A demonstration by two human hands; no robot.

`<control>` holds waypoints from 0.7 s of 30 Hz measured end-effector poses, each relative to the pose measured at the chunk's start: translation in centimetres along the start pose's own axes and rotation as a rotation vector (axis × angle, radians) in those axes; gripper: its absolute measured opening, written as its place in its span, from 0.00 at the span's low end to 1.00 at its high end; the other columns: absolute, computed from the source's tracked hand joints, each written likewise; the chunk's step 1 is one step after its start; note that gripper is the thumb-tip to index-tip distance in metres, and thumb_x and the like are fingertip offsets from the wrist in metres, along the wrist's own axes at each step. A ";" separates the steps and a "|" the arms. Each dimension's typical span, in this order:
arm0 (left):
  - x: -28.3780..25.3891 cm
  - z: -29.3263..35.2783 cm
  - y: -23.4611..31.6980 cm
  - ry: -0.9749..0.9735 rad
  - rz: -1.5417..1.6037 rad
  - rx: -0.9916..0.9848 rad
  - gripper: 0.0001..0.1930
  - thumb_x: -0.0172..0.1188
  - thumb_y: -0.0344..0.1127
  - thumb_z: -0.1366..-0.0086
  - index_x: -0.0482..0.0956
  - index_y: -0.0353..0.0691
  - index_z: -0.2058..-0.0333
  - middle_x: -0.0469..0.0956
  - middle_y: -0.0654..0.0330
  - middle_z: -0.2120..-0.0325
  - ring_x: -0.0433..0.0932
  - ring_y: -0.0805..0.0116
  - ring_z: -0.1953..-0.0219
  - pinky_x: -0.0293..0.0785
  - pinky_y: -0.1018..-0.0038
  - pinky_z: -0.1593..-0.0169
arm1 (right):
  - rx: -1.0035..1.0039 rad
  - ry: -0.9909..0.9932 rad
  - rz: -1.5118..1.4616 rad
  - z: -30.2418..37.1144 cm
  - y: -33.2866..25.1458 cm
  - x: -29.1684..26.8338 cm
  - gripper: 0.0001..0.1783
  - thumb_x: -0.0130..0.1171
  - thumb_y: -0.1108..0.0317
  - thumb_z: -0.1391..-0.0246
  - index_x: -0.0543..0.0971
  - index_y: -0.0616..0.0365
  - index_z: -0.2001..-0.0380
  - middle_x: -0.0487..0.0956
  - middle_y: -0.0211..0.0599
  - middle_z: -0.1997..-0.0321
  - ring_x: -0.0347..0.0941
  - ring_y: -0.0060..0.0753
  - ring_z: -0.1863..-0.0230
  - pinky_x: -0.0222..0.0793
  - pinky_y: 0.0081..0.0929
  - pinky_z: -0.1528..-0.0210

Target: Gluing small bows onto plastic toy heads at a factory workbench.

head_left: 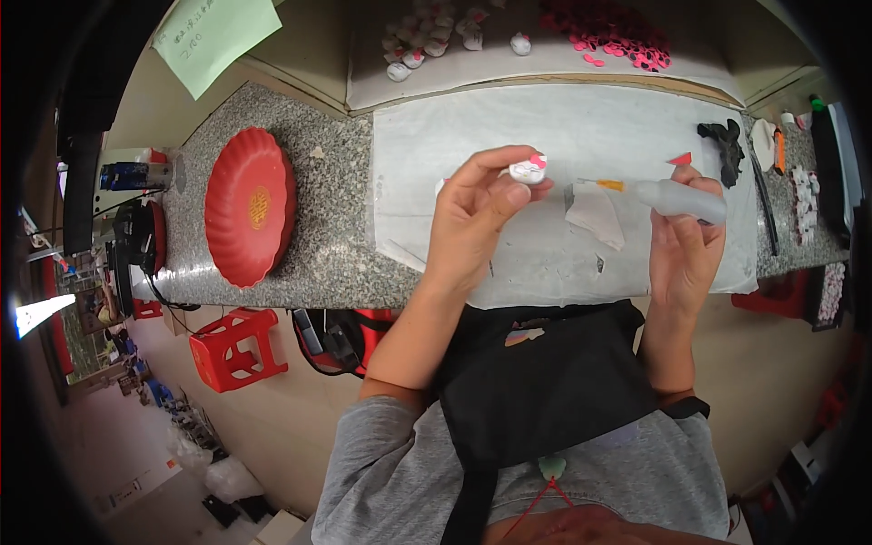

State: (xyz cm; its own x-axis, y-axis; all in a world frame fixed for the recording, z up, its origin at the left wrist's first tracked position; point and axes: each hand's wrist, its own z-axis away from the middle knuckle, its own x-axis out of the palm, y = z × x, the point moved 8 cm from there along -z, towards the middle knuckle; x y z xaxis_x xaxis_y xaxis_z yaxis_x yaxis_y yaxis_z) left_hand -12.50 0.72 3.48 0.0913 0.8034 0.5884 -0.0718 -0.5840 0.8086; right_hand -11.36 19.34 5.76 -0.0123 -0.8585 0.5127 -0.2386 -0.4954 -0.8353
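Between the thumb and fingers of my left hand (486,204) is a small white figure head (529,170) with a pink piece on its upper right. My right hand (688,232) grips a translucent squeeze bottle (686,200) lying sideways, its orange needle tip (607,185) pointing left toward the head, apart from it. Below the tip, a crumpled white cloth or tissue (595,216) rests on the white sheet (545,272). A small red piece (680,159) shows just above my right hand.
A red fluted bowl (282,209) sits on the speckled counter to the left. On the back shelf are several white heads (436,45) and a pile of pink and black pieces (627,50). A crumpled black item (722,150) lies at right. A red stool (238,350) stands below the counter.
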 end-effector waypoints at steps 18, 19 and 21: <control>-1.0 1.3 -1.0 0.021 -0.148 0.153 0.17 0.51 0.22 0.50 0.63 0.31 0.59 0.68 0.51 0.64 0.68 0.65 0.60 0.68 0.69 0.57 | -0.497 -0.219 0.472 2.7 -2.3 4.7 0.24 0.66 0.73 0.75 0.65 0.57 0.72 0.66 0.36 0.71 0.65 0.24 0.76 0.63 0.19 0.74; -1.0 1.3 -1.1 0.021 -0.142 0.145 0.17 0.51 0.22 0.50 0.63 0.30 0.59 0.68 0.51 0.64 0.68 0.65 0.60 0.68 0.69 0.56 | -0.496 -0.219 0.473 2.7 -2.3 4.7 0.24 0.66 0.73 0.75 0.65 0.57 0.72 0.66 0.36 0.71 0.65 0.24 0.76 0.63 0.19 0.74; -0.9 1.3 -1.1 0.013 -0.144 0.142 0.17 0.51 0.22 0.50 0.63 0.31 0.59 0.68 0.51 0.63 0.68 0.65 0.60 0.67 0.69 0.56 | -0.505 -0.234 0.477 2.7 -2.3 4.9 0.24 0.67 0.74 0.76 0.65 0.57 0.72 0.66 0.36 0.71 0.65 0.23 0.77 0.63 0.18 0.75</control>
State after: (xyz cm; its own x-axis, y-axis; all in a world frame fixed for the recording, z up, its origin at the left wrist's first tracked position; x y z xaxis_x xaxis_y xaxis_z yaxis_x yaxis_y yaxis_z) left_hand -11.21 0.49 2.07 0.0779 0.8807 0.4673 0.0824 -0.4728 0.8773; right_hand -8.26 15.94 9.63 -0.0325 -0.9994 0.0130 -0.6782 0.0125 -0.7347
